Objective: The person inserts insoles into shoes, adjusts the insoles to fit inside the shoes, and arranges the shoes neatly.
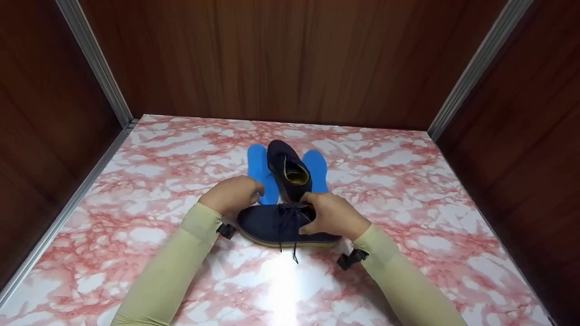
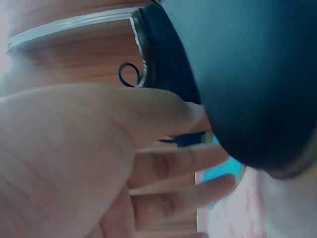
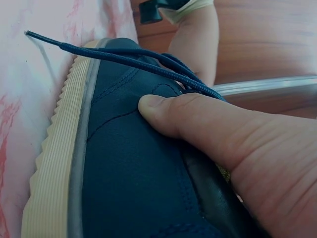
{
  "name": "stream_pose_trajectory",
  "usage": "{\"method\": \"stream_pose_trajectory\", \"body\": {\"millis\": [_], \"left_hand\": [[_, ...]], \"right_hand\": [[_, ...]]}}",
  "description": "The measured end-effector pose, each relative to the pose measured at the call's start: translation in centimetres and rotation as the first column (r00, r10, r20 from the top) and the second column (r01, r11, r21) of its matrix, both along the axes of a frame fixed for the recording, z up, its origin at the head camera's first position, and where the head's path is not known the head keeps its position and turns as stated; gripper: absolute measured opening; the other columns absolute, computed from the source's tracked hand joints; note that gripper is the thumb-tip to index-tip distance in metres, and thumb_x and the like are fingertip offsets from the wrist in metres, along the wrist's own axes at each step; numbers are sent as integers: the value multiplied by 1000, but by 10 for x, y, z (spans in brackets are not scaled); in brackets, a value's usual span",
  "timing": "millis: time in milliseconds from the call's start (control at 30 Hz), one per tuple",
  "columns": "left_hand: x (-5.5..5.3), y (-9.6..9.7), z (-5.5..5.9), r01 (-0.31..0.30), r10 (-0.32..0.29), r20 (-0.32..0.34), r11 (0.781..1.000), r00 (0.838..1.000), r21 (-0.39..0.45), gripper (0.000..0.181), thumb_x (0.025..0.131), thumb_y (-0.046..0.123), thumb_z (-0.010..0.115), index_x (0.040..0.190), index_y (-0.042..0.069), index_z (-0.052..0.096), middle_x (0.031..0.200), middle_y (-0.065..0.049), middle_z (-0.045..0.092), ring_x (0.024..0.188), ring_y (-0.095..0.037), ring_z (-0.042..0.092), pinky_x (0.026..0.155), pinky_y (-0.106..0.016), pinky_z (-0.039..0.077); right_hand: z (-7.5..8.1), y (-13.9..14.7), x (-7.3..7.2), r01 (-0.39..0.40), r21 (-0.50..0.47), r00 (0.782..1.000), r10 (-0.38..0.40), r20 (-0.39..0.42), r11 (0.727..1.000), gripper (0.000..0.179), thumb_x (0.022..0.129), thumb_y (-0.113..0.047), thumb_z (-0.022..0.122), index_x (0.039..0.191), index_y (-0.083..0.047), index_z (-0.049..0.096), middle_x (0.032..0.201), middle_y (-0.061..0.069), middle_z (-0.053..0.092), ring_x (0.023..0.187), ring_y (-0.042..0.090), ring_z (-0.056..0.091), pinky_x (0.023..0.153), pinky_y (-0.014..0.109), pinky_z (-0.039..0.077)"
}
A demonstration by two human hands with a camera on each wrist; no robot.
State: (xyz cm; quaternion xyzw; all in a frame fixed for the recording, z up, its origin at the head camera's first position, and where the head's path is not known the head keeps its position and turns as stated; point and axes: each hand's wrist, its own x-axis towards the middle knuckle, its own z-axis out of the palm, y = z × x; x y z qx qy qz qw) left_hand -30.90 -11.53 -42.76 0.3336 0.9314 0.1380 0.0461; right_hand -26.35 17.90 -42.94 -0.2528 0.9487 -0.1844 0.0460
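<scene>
A dark navy lace-up shoe [image 1: 267, 224] lies sideways across the front, its toe to the left. My right hand [image 1: 337, 215] grips it near the opening, with the thumb [image 3: 171, 111] pressed on its outer side and the other fingers over the far side. Just beyond the toe, my left hand [image 1: 235, 192] has loosely bent fingers [image 2: 183, 198] at the edge of a blue insole [image 1: 257, 160]; its thumb is partly hidden behind the shoe in the left wrist view. The second navy shoe [image 1: 280, 156] points away, with its heel close to the front shoe.
Another blue insole [image 1: 316, 165] lies right of the second shoe. The table [image 1: 181, 154] has a red and white marbled top. Brown wood panels [image 1: 290, 59] stand at the back and both sides. Loose laces [image 1: 294, 246] hang over the front shoe's side.
</scene>
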Motion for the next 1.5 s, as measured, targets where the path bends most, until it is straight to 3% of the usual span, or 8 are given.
{"method": "stream_pose_trajectory", "body": {"millis": [133,267,333,467,633,867,1167,1500], "left_hand": [[2,10,5,65,-70,50,994,996,91,35,113,36,62,131,11,77,125,-9,78,113,-27,74,103,-49,59],[8,19,9,96,-125,183,982,975,159,57,102,52,75,145,14,69,144,-7,72,134,-29,68,114,-52,55],[11,23,9,110,-142,214,981,967,157,69,96,52,83,151,15,64,151,-7,68,141,-29,64,119,-53,52],[15,29,5,134,-154,191,984,969,115,84,88,47,92,157,16,57,155,-5,64,145,-27,61,121,-50,50],[17,31,-1,169,-181,156,982,971,89,82,85,39,96,155,17,59,150,-4,68,139,-24,65,120,-45,52],[19,33,-3,163,-171,186,985,968,57,90,83,43,97,159,19,56,154,-3,66,141,-24,65,121,-46,51],[18,34,-1,160,-167,201,986,965,53,88,83,38,98,158,20,57,153,-3,67,139,-24,66,121,-47,51],[13,26,-1,144,-147,196,989,969,30,90,82,38,98,158,19,55,152,-4,67,140,-26,65,121,-48,51]], "right_hand": [[1,1,0,-15,-7,1000,15,0,1000,66,77,-40,100,132,-17,71,115,-1,78,91,16,68,83,44,59],[1,2,0,-28,-16,1000,28,-4,999,67,78,-40,99,134,-17,71,117,0,79,93,16,70,83,44,60],[1,2,0,-29,-18,1000,29,-7,999,67,78,-40,99,135,-17,71,118,1,79,95,17,72,84,45,61],[1,2,1,-29,-14,999,29,-14,999,67,78,-40,99,134,-16,71,119,1,79,99,20,73,88,47,62],[-3,2,1,-45,-18,998,44,-50,999,65,77,-39,99,132,-15,72,116,2,78,102,22,74,91,48,63],[-3,3,2,-55,-3,996,55,-67,998,68,78,-40,98,134,-13,71,120,4,78,103,23,74,92,48,63],[1,4,1,-60,-32,998,59,-26,998,62,86,-40,94,136,-13,72,124,4,76,106,21,72,94,45,62],[19,18,-2,-44,-30,996,46,80,999,75,94,-60,82,147,-10,65,138,12,70,117,26,70,101,51,59]]}}
